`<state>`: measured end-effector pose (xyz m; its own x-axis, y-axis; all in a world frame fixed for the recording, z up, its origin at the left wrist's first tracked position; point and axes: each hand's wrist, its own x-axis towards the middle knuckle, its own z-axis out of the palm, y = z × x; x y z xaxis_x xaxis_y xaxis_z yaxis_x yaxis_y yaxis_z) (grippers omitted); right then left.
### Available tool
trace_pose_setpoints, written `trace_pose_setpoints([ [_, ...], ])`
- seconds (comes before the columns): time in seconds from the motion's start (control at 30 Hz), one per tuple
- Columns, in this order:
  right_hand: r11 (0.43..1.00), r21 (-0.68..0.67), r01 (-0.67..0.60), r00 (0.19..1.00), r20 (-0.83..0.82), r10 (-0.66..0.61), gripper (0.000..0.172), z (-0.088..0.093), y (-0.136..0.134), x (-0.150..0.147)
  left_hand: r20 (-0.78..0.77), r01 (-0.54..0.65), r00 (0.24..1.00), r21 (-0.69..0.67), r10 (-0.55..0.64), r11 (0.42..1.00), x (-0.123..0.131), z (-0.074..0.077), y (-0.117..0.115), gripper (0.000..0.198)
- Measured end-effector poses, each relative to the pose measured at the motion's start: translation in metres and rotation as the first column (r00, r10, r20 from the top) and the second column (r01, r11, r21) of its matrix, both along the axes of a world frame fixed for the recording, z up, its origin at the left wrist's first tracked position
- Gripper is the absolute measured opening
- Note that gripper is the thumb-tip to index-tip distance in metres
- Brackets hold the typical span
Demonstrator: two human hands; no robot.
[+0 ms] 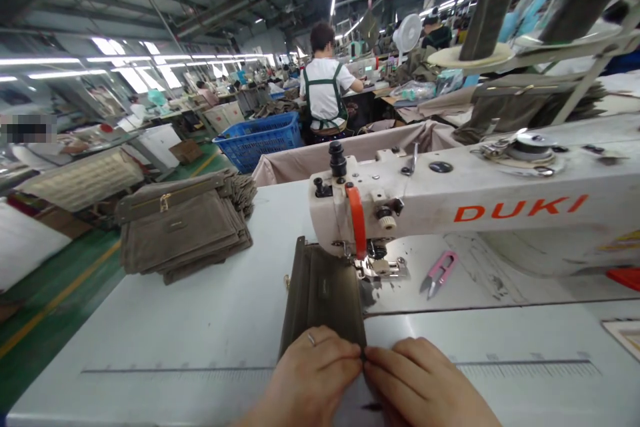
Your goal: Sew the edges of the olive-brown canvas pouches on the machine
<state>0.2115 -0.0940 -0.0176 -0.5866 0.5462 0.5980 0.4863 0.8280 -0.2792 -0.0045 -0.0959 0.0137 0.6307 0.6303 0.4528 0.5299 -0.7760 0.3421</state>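
Observation:
A dark olive-brown fabric piece (330,293) lies on the table, its far right edge at the presser foot of the white sewing machine (380,200). My left hand (320,367), with a ring on one finger, rests over the near part of the fabric and pinches its right edge. Against that same edge, my right hand (420,373) has its fingers pressed together, fingertips almost touching those of my left hand. The fabric's near end is partly hidden beneath my hands.
Stacked brown fabric pieces (185,227) lie at the table's left. Pink thread snips (439,273) rest on the machine bed. Beyond are a blue basket (260,140), a seated person (325,83) and thread cones (485,20). A ruler scale (530,368) crosses the table front.

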Motion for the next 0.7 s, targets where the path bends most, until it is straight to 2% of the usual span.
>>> trace_pose_setpoints([
  [0.13, 0.996, -0.094, -0.009, 0.999, 0.051, 0.014, 0.028, 0.004, 0.007, 0.001, -0.028, 0.000, 1.000, -0.064, -0.002, 0.998, 0.000, 0.005, 0.012, 0.025],
  [0.27, 0.986, -0.166, 0.001, 0.996, 0.088, 0.013, 0.033, 0.010, 0.017, -0.002, -0.071, 0.006, 0.997, -0.107, -0.013, 0.994, 0.000, 0.007, 0.025, 0.025],
  [0.47, 0.961, -0.272, 0.042, 0.988, 0.152, 0.000, 0.030, 0.024, 0.036, -0.006, -0.088, -0.005, 0.996, -0.077, -0.001, 0.997, -0.003, 0.004, 0.047, 0.024],
  [0.7, 0.944, -0.317, 0.092, 0.969, 0.246, -0.012, 0.029, 0.028, 0.060, -0.007, -0.099, -0.003, 0.995, -0.061, -0.003, 0.998, -0.006, 0.000, 0.073, 0.027],
])
